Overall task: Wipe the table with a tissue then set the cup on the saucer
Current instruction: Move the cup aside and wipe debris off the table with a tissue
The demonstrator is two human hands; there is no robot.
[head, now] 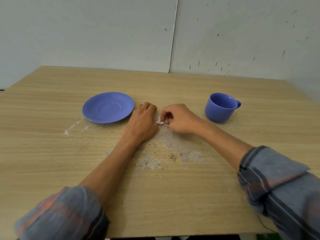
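Tissue (160, 121) small and white, crumpled, pinched between both hands near the table (52, 161) middle, only a little piece visible. Right hand (180, 118) curled narrow, fingertips closed on the tissue; left hand (142, 122) knuckles up beside it, fingers tucked under, touching the same piece, grip itself hidden. Saucer (108, 107) blue, lying flat just left of the left hand; cup (220, 107) blue, upright and seemingly empty, well apart on the right, handle turned to the far right. Pale smears (173, 153) and dried spots spread over the wood nearer the body, plus a thin white streak (74, 126) below the saucer edge. Wiping step probably in hand, cup not yet on saucer. For doing it well: better to open or refold the tissue to a wider pad first, then press flat and pull in long overlapping strokes across the smears, from the far side toward the body. Careful near the saucer rim, not to push it. Risk: so small a tissue probably tearing or only spreading the dirt.
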